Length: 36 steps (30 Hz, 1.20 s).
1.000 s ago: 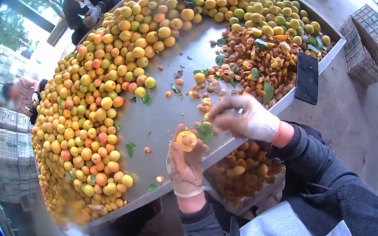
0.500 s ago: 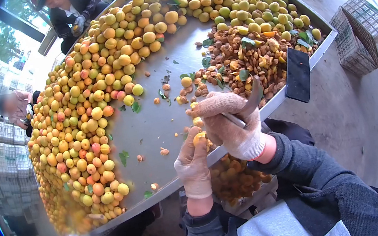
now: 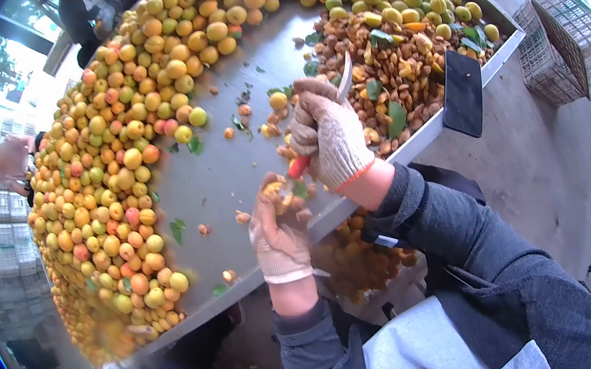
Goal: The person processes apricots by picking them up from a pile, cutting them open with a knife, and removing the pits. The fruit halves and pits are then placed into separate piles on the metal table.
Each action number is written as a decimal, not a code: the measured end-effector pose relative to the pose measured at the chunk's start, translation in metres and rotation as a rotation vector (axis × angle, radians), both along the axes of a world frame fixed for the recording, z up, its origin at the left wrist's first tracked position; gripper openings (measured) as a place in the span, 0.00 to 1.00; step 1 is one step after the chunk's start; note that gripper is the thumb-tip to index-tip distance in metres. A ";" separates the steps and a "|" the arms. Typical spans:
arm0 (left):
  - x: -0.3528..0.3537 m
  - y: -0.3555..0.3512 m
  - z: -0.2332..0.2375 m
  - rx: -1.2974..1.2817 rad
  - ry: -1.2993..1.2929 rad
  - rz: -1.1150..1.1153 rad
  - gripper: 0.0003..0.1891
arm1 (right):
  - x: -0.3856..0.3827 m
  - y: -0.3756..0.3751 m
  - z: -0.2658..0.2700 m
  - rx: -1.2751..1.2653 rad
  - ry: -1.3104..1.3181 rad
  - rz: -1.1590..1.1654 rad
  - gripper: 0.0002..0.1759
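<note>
My right hand (image 3: 329, 130), in a knitted glove, is closed around the red handle (image 3: 299, 166) of a knife whose curved blade (image 3: 346, 78) points up and away. Just below it, my left hand (image 3: 280, 236), also gloved, holds a yellow apricot (image 3: 278, 193) that looks cut or opened, partly blurred. Brown pits (image 3: 400, 68) are heaped beyond my right hand on the metal table (image 3: 233, 170). Whole yellow, orange and green apricots (image 3: 121, 179) lie along the table's left and far sides.
A black phone (image 3: 463, 94) rests on the table's right rim. Plastic crates (image 3: 567, 44) stand on the floor at right. Under the near edge is more fruit (image 3: 359, 258). Other people (image 3: 9, 160) are at the far left and top left.
My right hand has moved up and left and turned, so the blade now points upward and the red handle shows. My left hand has shifted left and slightly down with the fruit.
</note>
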<state>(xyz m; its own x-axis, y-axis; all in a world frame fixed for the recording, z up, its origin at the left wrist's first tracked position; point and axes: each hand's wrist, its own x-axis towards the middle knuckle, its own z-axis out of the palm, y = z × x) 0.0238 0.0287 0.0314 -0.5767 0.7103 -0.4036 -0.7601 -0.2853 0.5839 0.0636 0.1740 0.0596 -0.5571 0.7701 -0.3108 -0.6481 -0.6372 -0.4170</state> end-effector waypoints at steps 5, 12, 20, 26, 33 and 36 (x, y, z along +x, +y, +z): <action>0.007 0.011 0.006 -0.216 0.269 0.088 0.19 | 0.008 -0.018 0.015 0.356 -0.138 -0.016 0.10; 0.000 0.001 -0.013 0.125 0.002 -0.010 0.20 | 0.001 -0.004 -0.009 -0.046 0.042 0.052 0.11; -0.014 -0.010 -0.005 -0.019 -0.017 0.182 0.17 | 0.024 -0.003 0.025 0.790 -0.586 0.099 0.11; -0.003 -0.001 0.002 -0.049 0.052 0.255 0.17 | 0.022 -0.024 0.009 1.567 -0.779 0.512 0.13; 0.000 -0.006 -0.004 -0.177 0.329 0.229 0.17 | 0.023 -0.023 0.001 1.757 -1.067 0.362 0.16; 0.000 -0.010 0.012 -0.045 0.122 0.230 0.17 | 0.021 -0.021 0.007 1.518 -1.051 0.371 0.15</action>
